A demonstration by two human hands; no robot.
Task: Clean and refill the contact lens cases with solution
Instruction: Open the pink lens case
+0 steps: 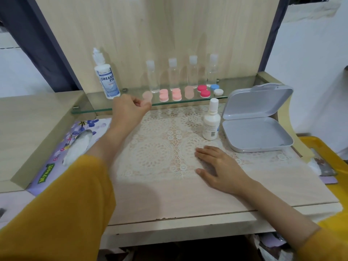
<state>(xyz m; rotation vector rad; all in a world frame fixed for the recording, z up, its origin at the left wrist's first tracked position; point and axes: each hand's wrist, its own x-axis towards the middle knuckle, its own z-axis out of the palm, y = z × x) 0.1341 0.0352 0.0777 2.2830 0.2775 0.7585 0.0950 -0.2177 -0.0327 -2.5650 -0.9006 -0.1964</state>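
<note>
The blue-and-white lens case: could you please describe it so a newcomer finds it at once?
Find the glass shelf against the wooden panel. Follow its row of cases to the right end, near the grey tin. The blue-and-white lens case is the only one not pink.

6 capped lens cases point(176, 94) rowed on glass shelf point(90, 110); solution bottle point(107, 80) upright, left.
</note>
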